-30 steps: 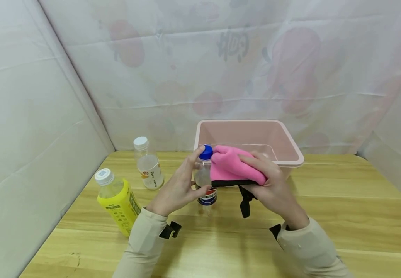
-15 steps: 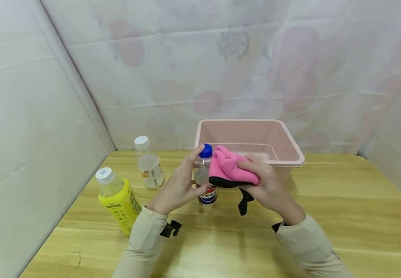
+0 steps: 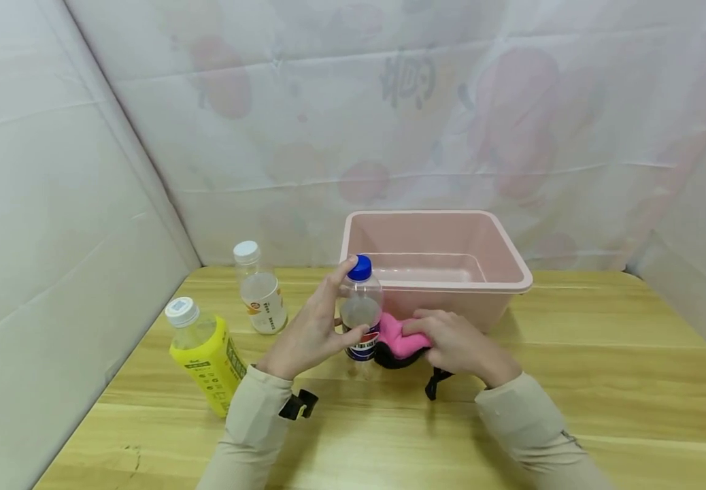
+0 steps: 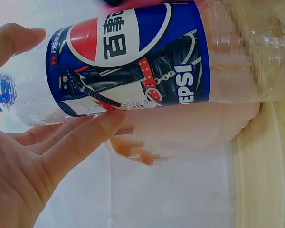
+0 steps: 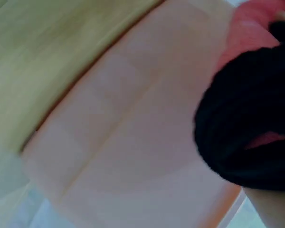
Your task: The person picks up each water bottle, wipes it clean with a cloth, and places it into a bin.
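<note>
An upright clear plastic Pepsi bottle (image 3: pixel 362 309) with a blue cap stands at the middle of the table. My left hand (image 3: pixel 307 330) holds it from the left, one fingertip at the cap and the thumb on the label. In the left wrist view the bottle (image 4: pixel 133 57) looks empty, and the fingers pass behind it. My right hand (image 3: pixel 460 346) grips a bunched pink cloth (image 3: pixel 394 335) with black edging, right at the bottle's lower right side. The black edging (image 5: pixel 237 114) fills much of the right wrist view, where most of the right hand is hidden.
A pink plastic basin (image 3: pixel 439 288) stands just behind the bottle and right hand. To the left are a clear bottle with a white cap (image 3: pixel 261 296) and a yellow-labelled bottle (image 3: pixel 209 361). White sheeting (image 3: pixel 304 136) encloses the back and sides of the wooden table (image 3: pixel 604 381).
My right hand and the pink cloth have moved down the bottle from near its neck to the label's level. The left hand and the bottle have stayed in place.
</note>
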### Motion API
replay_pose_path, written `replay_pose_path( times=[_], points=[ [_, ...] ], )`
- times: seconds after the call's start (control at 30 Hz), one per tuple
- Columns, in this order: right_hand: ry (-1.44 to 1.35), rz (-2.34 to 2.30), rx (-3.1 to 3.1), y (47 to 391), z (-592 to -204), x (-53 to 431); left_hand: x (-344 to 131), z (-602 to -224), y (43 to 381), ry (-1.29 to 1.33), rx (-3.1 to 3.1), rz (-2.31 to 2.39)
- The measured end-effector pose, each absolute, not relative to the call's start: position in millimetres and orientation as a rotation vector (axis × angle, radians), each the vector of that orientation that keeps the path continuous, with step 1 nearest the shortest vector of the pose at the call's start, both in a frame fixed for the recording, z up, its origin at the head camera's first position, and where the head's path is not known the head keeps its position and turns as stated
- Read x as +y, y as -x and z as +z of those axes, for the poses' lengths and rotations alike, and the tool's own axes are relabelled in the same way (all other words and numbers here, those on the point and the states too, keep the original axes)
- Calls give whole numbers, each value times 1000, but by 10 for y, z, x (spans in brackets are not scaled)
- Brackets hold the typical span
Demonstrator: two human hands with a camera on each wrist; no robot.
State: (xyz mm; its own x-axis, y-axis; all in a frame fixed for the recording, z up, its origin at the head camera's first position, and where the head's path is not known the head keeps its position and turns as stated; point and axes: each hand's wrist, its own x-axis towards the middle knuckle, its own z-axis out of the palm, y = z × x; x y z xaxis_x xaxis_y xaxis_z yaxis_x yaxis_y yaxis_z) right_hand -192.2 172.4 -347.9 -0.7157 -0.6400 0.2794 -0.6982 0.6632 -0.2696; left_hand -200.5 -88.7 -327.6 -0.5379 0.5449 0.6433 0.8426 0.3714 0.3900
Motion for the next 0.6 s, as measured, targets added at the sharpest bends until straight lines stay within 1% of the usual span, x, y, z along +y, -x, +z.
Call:
replay_pose_path(
  times=[0.17,0.27,0.6],
  points=[
    [-1092,353,-2933,1887,-3557,1660,-881,-3279,2008,1206,-2225,-980],
    [-1050,315,-2988,1867,-3574,1641,-871,-3270,2009,1205,-2221,-981],
    [-1073,262,-2870,1856,-3511,1639,-883,-3273,2006,1187,-2242,-974]
  ],
)
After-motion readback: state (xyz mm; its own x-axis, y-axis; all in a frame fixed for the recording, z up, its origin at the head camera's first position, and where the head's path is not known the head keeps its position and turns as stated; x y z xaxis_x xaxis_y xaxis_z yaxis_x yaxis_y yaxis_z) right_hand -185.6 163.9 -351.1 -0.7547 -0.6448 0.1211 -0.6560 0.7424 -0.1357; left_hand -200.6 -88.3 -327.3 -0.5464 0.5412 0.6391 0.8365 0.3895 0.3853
